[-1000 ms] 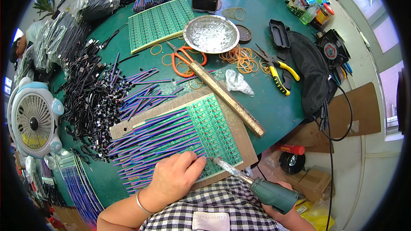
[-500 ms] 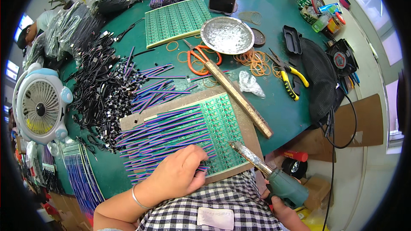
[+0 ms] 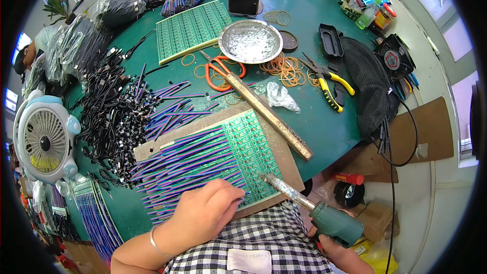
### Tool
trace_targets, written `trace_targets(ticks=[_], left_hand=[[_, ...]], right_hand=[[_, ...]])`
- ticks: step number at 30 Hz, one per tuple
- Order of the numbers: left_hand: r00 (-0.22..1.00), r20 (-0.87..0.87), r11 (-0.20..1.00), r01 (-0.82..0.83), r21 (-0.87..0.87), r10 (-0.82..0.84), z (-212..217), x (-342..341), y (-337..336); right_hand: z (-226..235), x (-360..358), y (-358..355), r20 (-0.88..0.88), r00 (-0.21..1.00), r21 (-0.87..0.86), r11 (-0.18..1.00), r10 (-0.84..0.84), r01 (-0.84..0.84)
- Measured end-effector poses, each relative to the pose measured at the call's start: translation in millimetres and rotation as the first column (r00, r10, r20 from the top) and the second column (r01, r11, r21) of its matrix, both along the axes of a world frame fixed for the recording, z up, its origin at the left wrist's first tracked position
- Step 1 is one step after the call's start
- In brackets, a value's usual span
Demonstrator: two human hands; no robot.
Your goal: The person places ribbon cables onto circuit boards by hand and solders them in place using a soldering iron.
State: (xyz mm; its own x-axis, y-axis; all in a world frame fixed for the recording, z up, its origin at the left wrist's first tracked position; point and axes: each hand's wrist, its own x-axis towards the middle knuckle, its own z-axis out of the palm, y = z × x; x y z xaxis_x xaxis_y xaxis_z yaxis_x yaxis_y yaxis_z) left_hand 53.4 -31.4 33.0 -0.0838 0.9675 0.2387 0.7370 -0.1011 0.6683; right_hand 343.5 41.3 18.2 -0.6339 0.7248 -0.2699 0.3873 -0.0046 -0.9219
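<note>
green surface [image 3: 324, 122] is crowded: a metal bar [image 3: 269, 116] lies at two o'clock of the circuit panel [image 3: 248, 152], orange scissors [image 3: 220, 68] and a silver dish [image 3: 250, 40] beyond it, black cables [image 3: 114, 122] heaped at ten o'clock. left hand [image 3: 203, 213] rests on the panel's near edge, fingers pinched together on a wire end. right hand [image 3: 337, 253] is clamped on the soldering iron [image 3: 309, 208], tip over the panel at three o'clock of the left fingers.

A round green-topped table [image 3: 309, 122] carries everything. Near its middle lies a brown cardboard sheet [image 3: 284, 160]. At twelve o'clock sits a shallow round metal dish [image 3: 250, 41], with orange-handled scissors [image 3: 219, 71] beside it. Yellow-handled pliers [image 3: 329, 83] lie at two o'clock, a heap of black cables [image 3: 114, 122] at nine.
</note>
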Motion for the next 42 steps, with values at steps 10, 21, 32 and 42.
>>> trace_targets(ticks=[10,21,32,42], left_hand=[[0.985,-0.167,0.999,0.033,0.006,-0.032,-27.8,4.1,-2.4],[0.974,-0.220,0.999,0.040,-0.037,-0.047,-30.3,7.0,-4.9],[0.970,-0.240,0.998,0.038,-0.050,-0.049,-29.6,6.4,-6.1],[0.971,-0.231,0.997,0.043,-0.062,-0.056,-31.2,6.0,-6.4]], right_hand=[[-3.8,12.6,-7.0,0.284,0.958,0.452,0.876,0.038,-0.169],[-3.7,6.1,-5.6,0.167,0.985,0.524,0.841,0.050,-0.132],[-6.5,6.2,-5.3,0.181,0.979,0.520,0.836,0.094,-0.176],[0.8,6.6,-5.1,0.199,0.973,0.409,0.892,0.116,-0.189]])
